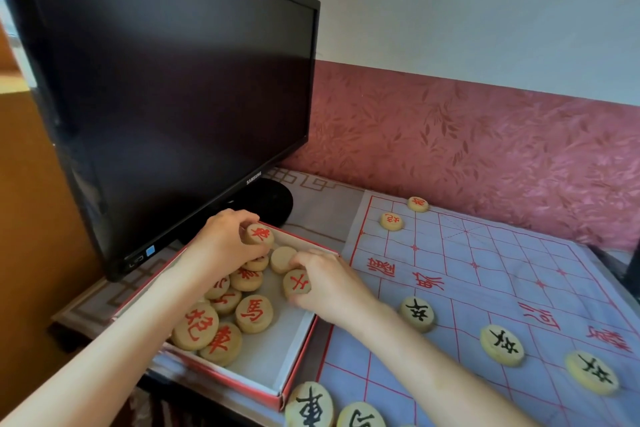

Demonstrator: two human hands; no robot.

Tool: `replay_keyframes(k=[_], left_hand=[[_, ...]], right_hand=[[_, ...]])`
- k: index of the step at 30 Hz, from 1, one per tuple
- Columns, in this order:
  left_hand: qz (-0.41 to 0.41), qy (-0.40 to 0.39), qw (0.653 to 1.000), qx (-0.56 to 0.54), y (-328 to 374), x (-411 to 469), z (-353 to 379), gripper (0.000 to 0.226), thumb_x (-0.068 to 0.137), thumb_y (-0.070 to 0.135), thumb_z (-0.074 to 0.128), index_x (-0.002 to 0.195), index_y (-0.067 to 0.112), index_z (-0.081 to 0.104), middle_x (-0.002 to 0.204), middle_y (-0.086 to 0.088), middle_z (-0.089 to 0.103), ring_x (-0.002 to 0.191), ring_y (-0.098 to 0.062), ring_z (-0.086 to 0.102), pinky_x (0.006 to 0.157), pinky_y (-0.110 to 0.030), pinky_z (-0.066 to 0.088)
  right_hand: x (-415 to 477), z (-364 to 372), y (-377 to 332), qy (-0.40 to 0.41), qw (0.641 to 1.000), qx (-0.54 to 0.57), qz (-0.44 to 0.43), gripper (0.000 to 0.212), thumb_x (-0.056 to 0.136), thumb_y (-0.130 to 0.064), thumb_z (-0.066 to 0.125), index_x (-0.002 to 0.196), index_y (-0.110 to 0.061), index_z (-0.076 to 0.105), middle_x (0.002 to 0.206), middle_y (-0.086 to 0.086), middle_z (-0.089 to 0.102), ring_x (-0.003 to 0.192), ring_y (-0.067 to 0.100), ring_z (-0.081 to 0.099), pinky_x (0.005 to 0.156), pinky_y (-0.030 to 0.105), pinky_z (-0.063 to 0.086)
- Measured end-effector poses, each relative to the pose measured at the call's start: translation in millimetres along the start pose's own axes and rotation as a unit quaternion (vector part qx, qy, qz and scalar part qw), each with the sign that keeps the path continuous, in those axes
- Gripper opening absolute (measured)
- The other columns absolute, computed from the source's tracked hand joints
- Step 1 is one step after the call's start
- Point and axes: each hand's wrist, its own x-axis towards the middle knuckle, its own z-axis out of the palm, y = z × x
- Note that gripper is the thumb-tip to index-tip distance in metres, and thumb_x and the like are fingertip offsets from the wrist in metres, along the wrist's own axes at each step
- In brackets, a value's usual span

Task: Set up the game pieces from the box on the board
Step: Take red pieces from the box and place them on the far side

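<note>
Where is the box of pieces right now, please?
In the head view, the box sits lower centre, between the monitor and the board's left edge, with both hands inside.

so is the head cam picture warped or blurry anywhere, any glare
Head view: wide-angle bend, the monitor leans and its edges curve; soft daylight, only a faint sheen on its dark screen, no hard glare; the left hand and right hand over the box look slightly soft; board markings stay readable.

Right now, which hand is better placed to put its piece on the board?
Probably the right hand: it grips a red piece at the box edge beside the board; the left hand is farther off.
</note>
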Motion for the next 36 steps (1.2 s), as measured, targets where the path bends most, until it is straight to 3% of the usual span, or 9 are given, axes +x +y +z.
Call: replay_keyframes(k=[10,18,26,32,36], left_hand=[[0.056,0.004,0.998,-0.013,22,-7,1,0.046,0.066,0.033,0.078,0.108,0.026,0.061,0.101,0.009,0.060,0.084,-0.002,0.055,0.064,-0.012,0.041],[0.100,-0.040,0.992,-0.061,70,9,30,0.043,0.064,0.029,0.080,0.104,0.022,0.064,0.095,0.007,0.065,0.082,0.001,0.058,0.067,-0.009,0.043],[0.122,-0.099,0.985,-0.077,131,50,86,0.037,0.069,0.032,0.077,0.102,0.023,0.063,0.091,0.012,0.064,0.078,0.005,0.056,0.059,-0.004,0.038],[0.102,-0.112,0.986,-0.076,155,99,118,0.044,0.065,0.034,0.079,0.105,0.020,0.065,0.098,0.004,0.066,0.089,-0.010,0.058,0.072,-0.019,0.042],[0.091,-0.091,0.988,-0.088,161,130,134,0.044,0.065,0.032,0.080,0.104,0.019,0.065,0.098,0.004,0.064,0.090,-0.011,0.058,0.064,-0.016,0.039]], right_hand=[[-12,-31,18,0.074,0.990,0.115,0.033,0.042,0.076,-0.030,0.070,0.116,-0.025,0.057,0.108,-0.008,0.056,0.102,0.011,0.053,0.085,0.031,0.047],[-35,-74,86,0.080,0.977,0.157,0.119,0.044,0.075,-0.023,0.074,0.116,-0.021,0.058,0.102,-0.012,0.058,0.088,-0.002,0.054,0.080,0.014,0.044],[-36,-113,195,0.119,0.943,0.183,0.252,0.044,0.075,-0.018,0.076,0.115,-0.009,0.060,0.101,0.001,0.060,0.092,0.012,0.055,0.080,0.020,0.041],[0,-122,263,0.128,0.939,0.139,0.287,0.056,0.072,-0.013,0.077,0.122,-0.006,0.055,0.099,0.004,0.060,0.094,0.020,0.058,0.086,0.028,0.045],[25,-117,283,0.150,0.938,0.119,0.288,0.054,0.078,-0.011,0.068,0.127,-0.005,0.050,0.103,0.011,0.064,0.091,0.017,0.053,0.080,0.022,0.039]])
